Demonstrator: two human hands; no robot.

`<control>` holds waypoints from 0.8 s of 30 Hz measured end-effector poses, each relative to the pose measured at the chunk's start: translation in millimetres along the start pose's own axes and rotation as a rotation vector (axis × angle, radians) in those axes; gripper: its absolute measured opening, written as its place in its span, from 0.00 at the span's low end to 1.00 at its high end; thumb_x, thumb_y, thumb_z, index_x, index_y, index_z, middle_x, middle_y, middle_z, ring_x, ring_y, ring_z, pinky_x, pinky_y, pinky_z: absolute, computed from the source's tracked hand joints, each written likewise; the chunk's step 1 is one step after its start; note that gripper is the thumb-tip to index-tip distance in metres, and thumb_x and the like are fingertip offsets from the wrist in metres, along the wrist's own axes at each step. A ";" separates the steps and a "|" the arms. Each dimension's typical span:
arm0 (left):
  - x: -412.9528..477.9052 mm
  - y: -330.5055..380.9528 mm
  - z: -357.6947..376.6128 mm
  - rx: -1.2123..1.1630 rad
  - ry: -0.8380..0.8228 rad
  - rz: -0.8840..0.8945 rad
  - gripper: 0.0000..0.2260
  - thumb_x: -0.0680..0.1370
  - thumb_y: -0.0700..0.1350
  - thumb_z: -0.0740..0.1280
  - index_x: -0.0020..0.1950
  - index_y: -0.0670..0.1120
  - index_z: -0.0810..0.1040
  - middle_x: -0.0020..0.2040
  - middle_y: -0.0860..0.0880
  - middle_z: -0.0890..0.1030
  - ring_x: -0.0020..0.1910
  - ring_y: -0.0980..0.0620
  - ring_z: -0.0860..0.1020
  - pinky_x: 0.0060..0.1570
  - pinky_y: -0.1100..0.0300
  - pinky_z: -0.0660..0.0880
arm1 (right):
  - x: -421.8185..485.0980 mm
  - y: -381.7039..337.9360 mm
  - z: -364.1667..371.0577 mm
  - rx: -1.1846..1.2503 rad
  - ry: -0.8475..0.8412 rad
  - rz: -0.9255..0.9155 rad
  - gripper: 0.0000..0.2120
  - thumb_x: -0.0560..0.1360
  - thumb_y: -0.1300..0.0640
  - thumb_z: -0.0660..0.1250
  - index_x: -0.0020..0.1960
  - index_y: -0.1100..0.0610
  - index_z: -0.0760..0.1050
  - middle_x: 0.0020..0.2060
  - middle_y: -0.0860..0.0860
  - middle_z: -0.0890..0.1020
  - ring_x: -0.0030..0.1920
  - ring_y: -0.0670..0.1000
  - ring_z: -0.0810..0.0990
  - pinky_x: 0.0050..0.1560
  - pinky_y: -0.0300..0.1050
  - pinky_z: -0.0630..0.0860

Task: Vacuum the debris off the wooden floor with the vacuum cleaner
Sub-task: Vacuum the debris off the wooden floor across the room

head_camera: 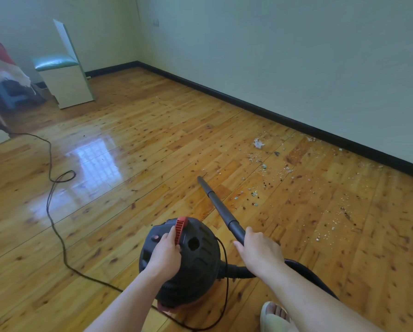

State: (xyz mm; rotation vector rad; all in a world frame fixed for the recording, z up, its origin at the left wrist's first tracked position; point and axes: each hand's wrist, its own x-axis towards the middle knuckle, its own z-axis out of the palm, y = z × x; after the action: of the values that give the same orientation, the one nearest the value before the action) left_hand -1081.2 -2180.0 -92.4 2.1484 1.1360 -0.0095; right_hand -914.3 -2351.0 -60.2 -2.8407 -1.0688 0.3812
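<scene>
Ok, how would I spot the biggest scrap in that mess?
Follow the dark skirting board along the right-hand wall to the debris scattered on the wooden floor. At that patch's far edge lies a crumpled white scrap, much bigger than anything around it.

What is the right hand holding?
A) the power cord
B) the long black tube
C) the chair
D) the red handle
B: the right hand grips the long black tube, while the left hand holds the vacuum cleaner at its red handle.
</scene>
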 end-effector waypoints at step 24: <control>13.7 -2.1 0.5 0.009 0.015 0.018 0.26 0.85 0.40 0.57 0.83 0.48 0.55 0.65 0.45 0.76 0.52 0.50 0.80 0.44 0.61 0.77 | 14.1 30.0 2.4 0.090 0.001 0.225 0.17 0.84 0.41 0.59 0.63 0.53 0.70 0.42 0.46 0.78 0.35 0.43 0.78 0.29 0.36 0.70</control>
State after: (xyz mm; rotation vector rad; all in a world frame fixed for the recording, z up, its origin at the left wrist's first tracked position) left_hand -1074.1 -2169.6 -98.3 2.1699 1.1269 0.0094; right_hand -885.6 -2364.4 -70.3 -2.8860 -0.7125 0.4324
